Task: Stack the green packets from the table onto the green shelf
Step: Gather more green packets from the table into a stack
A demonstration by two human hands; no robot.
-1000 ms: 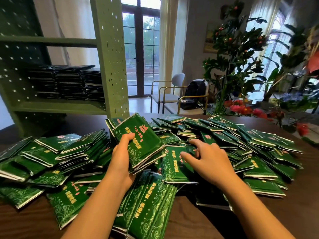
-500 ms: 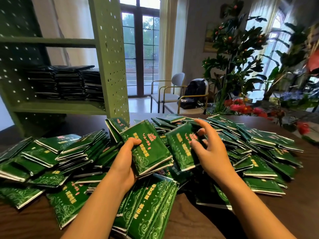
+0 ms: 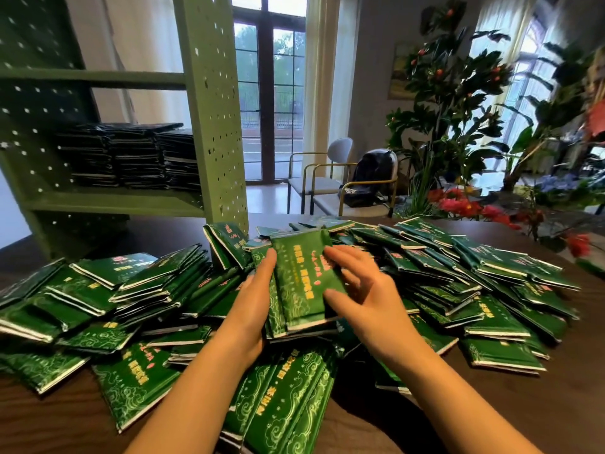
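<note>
Left hand (image 3: 252, 299) grips a packet stack (image 3: 299, 276), its fingers hidden behind; right hand (image 3: 366, 296), blurred, lies spread on top; shelf packets (image 3: 131, 155) too dark to read

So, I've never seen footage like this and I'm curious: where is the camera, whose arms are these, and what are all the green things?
There is no machine here. A person wears one wide camera on the head, and it looks down at their own arms. The left hand grips a bundle of green packets, and the right hand rests its fingers on the bundle's front. Many loose packets lie heaped on the dark table. Behind them on the left, a green shelf already carries stacks of packets.
</note>
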